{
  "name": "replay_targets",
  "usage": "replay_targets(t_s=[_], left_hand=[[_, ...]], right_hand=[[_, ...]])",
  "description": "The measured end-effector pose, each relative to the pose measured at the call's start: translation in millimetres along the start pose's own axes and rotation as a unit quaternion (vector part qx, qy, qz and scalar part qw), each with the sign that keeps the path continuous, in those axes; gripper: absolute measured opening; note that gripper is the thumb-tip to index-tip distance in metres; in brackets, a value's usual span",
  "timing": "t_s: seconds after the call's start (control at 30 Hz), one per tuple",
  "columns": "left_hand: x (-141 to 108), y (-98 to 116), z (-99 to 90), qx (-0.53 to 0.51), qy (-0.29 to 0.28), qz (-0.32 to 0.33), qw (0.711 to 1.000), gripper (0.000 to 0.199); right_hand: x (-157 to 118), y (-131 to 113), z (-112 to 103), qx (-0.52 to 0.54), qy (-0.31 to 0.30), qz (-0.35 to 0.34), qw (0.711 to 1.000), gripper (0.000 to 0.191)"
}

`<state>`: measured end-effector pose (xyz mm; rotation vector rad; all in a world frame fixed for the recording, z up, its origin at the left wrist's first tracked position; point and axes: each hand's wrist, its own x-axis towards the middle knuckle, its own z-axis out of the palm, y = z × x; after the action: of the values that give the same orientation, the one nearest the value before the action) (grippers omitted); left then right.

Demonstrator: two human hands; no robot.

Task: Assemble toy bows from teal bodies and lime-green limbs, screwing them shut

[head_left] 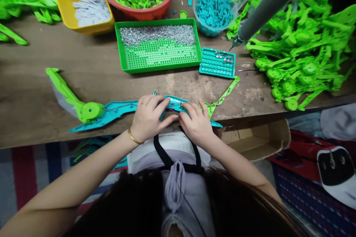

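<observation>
A long plastic toy bow (119, 109), blue in the middle with bright green arms at both ends, lies along the front edge of the wooden table. Thin wires run inside its open blue body. My left hand (148, 114) is closed on the middle of the bow, fingers over its top edge and thumb below. Just to the right, my right hand (198, 120) grips the same blue section, its fingertips bent beside a small dark metal part (181, 106) and the wires. What lies under my fingers is hidden.
Behind the bow stand a green basket of screws (161, 67), a blue tray of button cells (217, 71), a yellow bin (66, 7), a red bowl (139, 11) and a clear tub (236, 5). A hanging screwdriver (258, 13) slants beside piled green parts (303, 52).
</observation>
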<state>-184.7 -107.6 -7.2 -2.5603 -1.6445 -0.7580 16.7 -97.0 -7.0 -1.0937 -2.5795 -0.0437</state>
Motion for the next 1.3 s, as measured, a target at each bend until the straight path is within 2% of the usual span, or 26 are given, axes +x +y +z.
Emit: replay_targets(t_s=[0.07, 0.27, 0.57, 0.73, 0.87, 1.1, 1.3], left_hand=[[0, 6, 2.4, 0.005, 0.007, -0.026, 1.000, 0.047], [-2, 12, 4.5, -0.023, 0.003, -0.066, 0.998, 0.037], [-1, 15, 4.3, -0.029, -0.001, -0.113, 0.993, 0.038], [-1, 7, 7.8, -0.047, 0.007, -0.115, 0.992, 0.032], [3, -3, 9.3, -0.101, 0.027, -0.136, 0.985, 0.025], [12, -6, 3.9, -0.136, 0.011, -0.162, 0.977, 0.018], [11, -10, -0.3, -0.157, 0.002, -0.141, 0.978, 0.017]], right_hand=[[1, 0, -2, -0.001, -0.004, 0.002, 1.000, 0.013], [3, 1, -5, 0.009, -0.030, 0.011, 0.999, 0.014], [3, 1, -5, -0.002, -0.022, 0.005, 1.000, 0.013], [2, 3, -4, -0.005, -0.036, 0.005, 0.999, 0.014], [4, 2, -8, -0.006, -0.032, -0.011, 0.999, 0.012], [21, 2, -28, -0.016, -0.050, -0.058, 0.997, 0.018], [45, 12, -27, -0.014, -0.109, -0.099, 0.989, 0.020]])
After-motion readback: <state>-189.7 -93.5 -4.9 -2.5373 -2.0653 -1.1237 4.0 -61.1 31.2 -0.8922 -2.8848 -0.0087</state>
